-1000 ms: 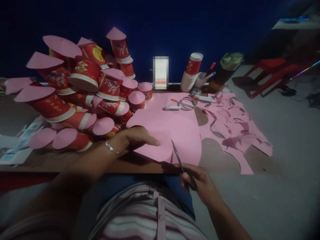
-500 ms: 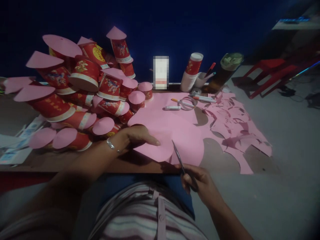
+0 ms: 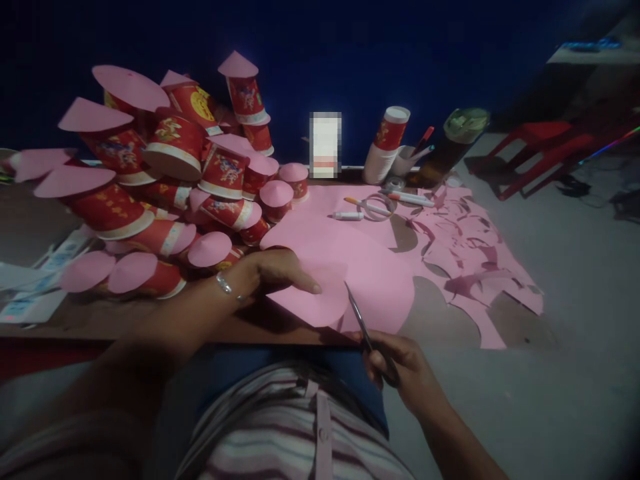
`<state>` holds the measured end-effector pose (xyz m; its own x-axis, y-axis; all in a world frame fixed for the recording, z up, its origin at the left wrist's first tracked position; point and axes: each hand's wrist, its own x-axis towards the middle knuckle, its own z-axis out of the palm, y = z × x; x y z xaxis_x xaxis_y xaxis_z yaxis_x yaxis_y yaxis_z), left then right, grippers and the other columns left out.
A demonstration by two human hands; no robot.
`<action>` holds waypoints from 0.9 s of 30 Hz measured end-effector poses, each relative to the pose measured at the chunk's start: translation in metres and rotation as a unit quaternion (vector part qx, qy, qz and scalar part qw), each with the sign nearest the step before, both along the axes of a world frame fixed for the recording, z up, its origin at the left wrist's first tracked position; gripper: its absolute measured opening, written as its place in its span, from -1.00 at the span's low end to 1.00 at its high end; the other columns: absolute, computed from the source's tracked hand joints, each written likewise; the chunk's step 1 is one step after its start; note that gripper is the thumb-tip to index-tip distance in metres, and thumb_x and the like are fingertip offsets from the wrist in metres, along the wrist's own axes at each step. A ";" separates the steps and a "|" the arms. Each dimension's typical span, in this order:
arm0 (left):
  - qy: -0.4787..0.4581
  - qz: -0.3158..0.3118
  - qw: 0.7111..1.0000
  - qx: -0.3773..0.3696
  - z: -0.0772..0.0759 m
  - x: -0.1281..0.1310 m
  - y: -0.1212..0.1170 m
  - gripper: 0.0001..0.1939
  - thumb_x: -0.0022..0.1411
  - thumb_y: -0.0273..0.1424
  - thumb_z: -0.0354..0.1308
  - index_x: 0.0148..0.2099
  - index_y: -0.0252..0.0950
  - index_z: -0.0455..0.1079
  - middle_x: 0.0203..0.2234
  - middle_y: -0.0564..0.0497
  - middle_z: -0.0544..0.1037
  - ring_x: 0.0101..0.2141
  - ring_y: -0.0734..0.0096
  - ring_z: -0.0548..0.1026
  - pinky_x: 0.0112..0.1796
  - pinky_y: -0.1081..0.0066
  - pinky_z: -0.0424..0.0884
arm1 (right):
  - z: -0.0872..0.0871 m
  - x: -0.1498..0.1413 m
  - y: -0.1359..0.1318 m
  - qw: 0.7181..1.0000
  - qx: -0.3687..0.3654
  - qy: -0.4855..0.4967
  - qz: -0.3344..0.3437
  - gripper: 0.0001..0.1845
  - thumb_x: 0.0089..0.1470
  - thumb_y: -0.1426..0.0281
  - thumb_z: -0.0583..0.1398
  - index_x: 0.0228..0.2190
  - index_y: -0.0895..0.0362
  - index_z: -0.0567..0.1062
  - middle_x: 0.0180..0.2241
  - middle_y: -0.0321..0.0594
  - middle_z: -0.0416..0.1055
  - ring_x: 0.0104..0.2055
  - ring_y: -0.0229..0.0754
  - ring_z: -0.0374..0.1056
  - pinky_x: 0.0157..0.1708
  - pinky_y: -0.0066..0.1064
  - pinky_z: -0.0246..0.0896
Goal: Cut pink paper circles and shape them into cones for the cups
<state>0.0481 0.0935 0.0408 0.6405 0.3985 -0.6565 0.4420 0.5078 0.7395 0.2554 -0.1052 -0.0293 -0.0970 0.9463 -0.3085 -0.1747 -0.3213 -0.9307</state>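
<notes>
1. Scissors (image 3: 358,315) are held in the person's right hand (image 3: 400,357), with the fingers closed around the handles. A blade points up and away over the pink paper (image 3: 325,293); I can't make out how far the blades are apart.
2. The left hand (image 3: 280,269) has that paper pinched near its left side, thumb flat on top, and wears a silver bracelet (image 3: 223,283) at the wrist.
3. The paper lies at the near edge of the table (image 3: 125,320), between the two hands, its rounded near part beside the blade. More pink sheet (image 3: 325,203) spreads beyond it.
4. Over on the person's left there's a crowded heap of red patterned cups (image 3: 175,143) wearing pink paper cones (image 3: 95,115), some upright, others tipped onto their sides.
5. On the far sheet I see a white marker (image 3: 349,216) and a ring (image 3: 364,207) with an orange-ended pen (image 3: 356,201) across it.
6. Behind them stand a leaning stack of cups (image 3: 379,165), a pen holder (image 3: 403,161) and a dark container (image 3: 443,157).
7. Curling pink offcuts (image 3: 467,233) cover the table's right end, and a red stool (image 3: 540,143) stands on the floor past them.
</notes>
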 end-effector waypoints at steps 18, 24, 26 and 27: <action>0.032 -0.023 0.999 0.037 -0.011 -0.002 0.009 -0.77 -0.25 -0.33 0.50 -0.44 -0.23 0.62 -0.48 -0.02 0.66 -0.39 0.10 0.61 -0.27 0.26 0.53 | 0.010 0.007 0.007 0.999 0.015 -0.030 0.038 -0.62 0.11 0.08 0.26 -0.36 0.17 0.53 -0.65 -0.37 0.24 -0.63 -0.35 0.07 -0.63 -0.50 -0.01; 0.062 -0.041 0.995 0.067 -0.009 0.000 0.011 -0.76 -0.27 -0.29 0.51 -0.51 -0.27 0.60 -0.49 -0.01 0.65 -0.37 0.15 0.61 -0.32 0.35 0.52 | 0.017 0.009 0.010 0.998 0.008 -0.031 0.046 -0.62 0.09 0.09 0.28 -0.47 0.15 0.46 -0.65 -0.35 0.27 -0.62 -0.35 0.10 -0.64 -0.51 0.01; 0.055 -0.044 0.995 0.065 -0.008 0.001 0.012 -0.76 -0.27 -0.30 0.51 -0.48 -0.26 0.60 -0.46 0.01 0.66 -0.37 0.19 0.61 -0.31 0.37 0.52 | 0.018 0.010 0.010 0.998 0.011 -0.032 0.051 -0.63 0.09 0.09 0.28 -0.45 0.16 0.48 -0.66 -0.35 0.26 -0.63 -0.35 0.10 -0.64 -0.51 0.02; 0.051 -0.046 0.996 0.061 -0.008 0.001 0.012 -0.75 -0.28 -0.31 0.51 -0.46 -0.25 0.61 -0.45 0.02 0.66 -0.36 0.19 0.61 -0.29 0.36 0.52 | 0.017 0.011 0.009 0.998 0.013 -0.031 0.053 -0.63 0.09 0.09 0.28 -0.43 0.17 0.50 -0.66 -0.36 0.26 -0.63 -0.35 0.10 -0.64 -0.51 0.02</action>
<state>0.0493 0.1054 0.0328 0.6103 0.4216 -0.6706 0.5582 0.3718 0.7417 0.2660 -0.0959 -0.0125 -0.1784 0.9395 -0.2925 -0.0836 -0.3107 -0.9468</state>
